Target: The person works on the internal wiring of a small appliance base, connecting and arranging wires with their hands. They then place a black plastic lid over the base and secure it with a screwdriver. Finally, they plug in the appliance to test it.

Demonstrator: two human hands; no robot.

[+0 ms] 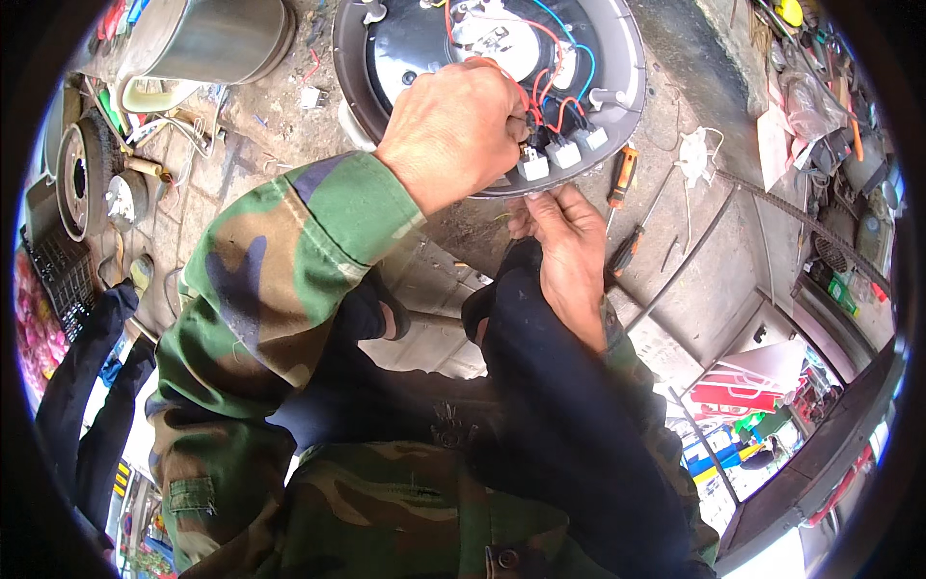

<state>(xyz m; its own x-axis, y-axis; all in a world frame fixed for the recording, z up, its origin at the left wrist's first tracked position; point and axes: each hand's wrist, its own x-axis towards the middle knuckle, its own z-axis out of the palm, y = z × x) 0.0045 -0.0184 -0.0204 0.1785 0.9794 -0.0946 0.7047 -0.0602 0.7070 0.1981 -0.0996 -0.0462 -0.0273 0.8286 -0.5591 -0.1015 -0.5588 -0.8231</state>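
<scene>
- A worn, dusty floor [188, 207] is spreading around the person, its pale blocks showing rough seams, dark stains and scattered scraps.
- A dull metal pot [207, 43] with a smooth, rounded wall is lying near the upper left edge, and a round metal rim [73, 181] is standing farther left among cords and odds and ends.
- At the top centre, just in front of the person's knees, a round plastic base [632, 85] is sitting with its hollow inside showing: a dark grey, smooth shell with a raised rim.
- Inside it, thin red wires [558, 48] and a blue wire [577, 44] are curving past a pale centre plate [509, 46].
- Small, boxy white blocks [563, 155] are lining the near rim.
- The left hand [453, 125] is leaning into the base, its fingers bending close together among the wires; whether they are pinching one, I cannot tell.
- The right hand [564, 232] is curling half closed under the near rim, its thumb touching the edge; its hold is hard to tell.
- An orange-and-black screwdriver [625, 179] is lying just beside the base.
</scene>
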